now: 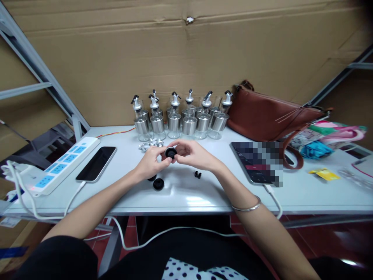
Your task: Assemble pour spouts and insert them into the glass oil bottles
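Between my two hands, above the middle of the table, is a round black part (170, 153) with a ridged centre. My left hand (152, 162) pinches it from the left, and my right hand (194, 154) has its fingers round the right side. Another black disc (159, 184) lies on the table below my left hand, with one more partly hidden beside it. Small black pieces (197, 174) rest below my right hand. Silvery spout parts (151, 145) lie in a small heap just behind my left hand.
Several glass and steel bottles (174, 122), some with pourer spouts, stand along the back. A power strip (64, 165) and a phone (96, 164) lie left. At right are a brown bag (265, 112), a tablet (256, 163), a yellow packet (325, 174) and cables.
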`<state>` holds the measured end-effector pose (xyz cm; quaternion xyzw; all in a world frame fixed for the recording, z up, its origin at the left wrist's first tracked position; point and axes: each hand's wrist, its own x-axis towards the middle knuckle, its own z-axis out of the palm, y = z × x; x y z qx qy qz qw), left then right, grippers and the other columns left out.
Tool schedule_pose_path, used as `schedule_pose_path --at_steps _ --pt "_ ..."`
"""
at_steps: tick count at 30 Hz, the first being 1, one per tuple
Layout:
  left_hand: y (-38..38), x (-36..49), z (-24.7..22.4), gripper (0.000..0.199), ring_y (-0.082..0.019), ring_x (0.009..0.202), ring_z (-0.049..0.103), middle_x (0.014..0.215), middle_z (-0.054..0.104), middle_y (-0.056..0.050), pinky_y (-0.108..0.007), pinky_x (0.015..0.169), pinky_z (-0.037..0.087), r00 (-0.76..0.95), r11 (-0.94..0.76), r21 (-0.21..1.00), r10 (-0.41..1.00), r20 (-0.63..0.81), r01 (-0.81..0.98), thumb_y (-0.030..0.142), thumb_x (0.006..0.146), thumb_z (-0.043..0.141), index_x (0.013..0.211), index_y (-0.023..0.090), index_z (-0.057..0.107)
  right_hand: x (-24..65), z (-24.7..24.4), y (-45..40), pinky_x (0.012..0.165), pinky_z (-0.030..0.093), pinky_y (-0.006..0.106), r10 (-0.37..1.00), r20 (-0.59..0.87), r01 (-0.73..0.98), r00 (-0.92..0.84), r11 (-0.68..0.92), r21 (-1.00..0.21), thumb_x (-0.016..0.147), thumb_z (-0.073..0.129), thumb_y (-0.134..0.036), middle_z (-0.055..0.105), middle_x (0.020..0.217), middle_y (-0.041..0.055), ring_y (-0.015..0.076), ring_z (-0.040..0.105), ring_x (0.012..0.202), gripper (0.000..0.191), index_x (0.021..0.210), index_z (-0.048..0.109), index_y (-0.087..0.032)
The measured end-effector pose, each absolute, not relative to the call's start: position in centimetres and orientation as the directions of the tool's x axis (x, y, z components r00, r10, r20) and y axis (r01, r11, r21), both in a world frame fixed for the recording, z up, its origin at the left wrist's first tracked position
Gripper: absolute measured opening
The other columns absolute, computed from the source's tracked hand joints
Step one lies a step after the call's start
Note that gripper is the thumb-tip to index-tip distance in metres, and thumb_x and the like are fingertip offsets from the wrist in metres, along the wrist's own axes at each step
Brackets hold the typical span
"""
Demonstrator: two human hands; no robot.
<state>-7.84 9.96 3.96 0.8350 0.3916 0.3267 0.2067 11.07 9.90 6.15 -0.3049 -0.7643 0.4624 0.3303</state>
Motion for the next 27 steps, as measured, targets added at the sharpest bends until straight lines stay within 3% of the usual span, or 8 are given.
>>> schedule_pose_path --at_steps 9,16,22,27 --pt "9.54 -7.73 4.14 0.027 -0.017 0.066 0.048 0.06 0.056 0.001 -0.035 0.083 0.038 0.484 -0.621 0.57 0.781 0.395 0.538 0.042 0.074 0.044 0.064 0.018 0.053 11.24 6.12 9.64 0.053 0.045 0.022 0.757 0.236 0.143 -0.61 0.397 -0.907 0.07 0.058 -0.019 0.059 0.065 -0.0032 0.0109 0.058 0.055 0.023 0.093 0.054 -0.017" --pt "9.69 -7.82 3.91 0.027 -0.016 0.065 0.046 0.059 0.053 0.002 -0.038 0.092 0.037 0.514 -0.643 0.539 0.763 0.392 0.544 0.041 0.076 0.041 0.067 0.019 0.053 11.21 6.25 9.61 0.04 0.037 0.017 0.769 0.242 0.173 -0.592 0.415 -0.893 0.068 0.057 -0.018 0.052 0.056 -0.0066 0.0062 0.044 0.045 0.02 0.088 0.054 -0.017" --pt "9.57 -7.75 3.92 0.024 -0.016 0.064 0.045 0.059 0.054 0.003 -0.038 0.095 0.034 0.512 -0.63 0.556 0.773 0.376 0.543 0.04 0.073 0.041 0.069 0.02 0.054 10.98 6.32 9.59 0.045 0.027 0.017 0.758 0.33 0.209 -0.563 0.516 -0.83 0.067 0.057 -0.016 0.046 0.053 -0.0083 0.0043 0.032 0.049 0.014 0.08 0.055 -0.015" --pt "9.33 -7.6 3.85 0.02 -0.014 0.057 0.042 0.056 0.053 0.004 -0.039 0.092 0.034 0.474 -0.642 0.557 0.766 0.434 0.527 0.037 0.072 0.043 0.062 0.02 0.05 10.98 6.28 9.51 0.047 0.025 0.018 0.758 0.338 0.218 -0.558 0.527 -0.822 0.067 0.057 -0.016 0.044 0.053 -0.0087 0.0047 0.031 0.05 0.012 0.078 0.055 -0.016"
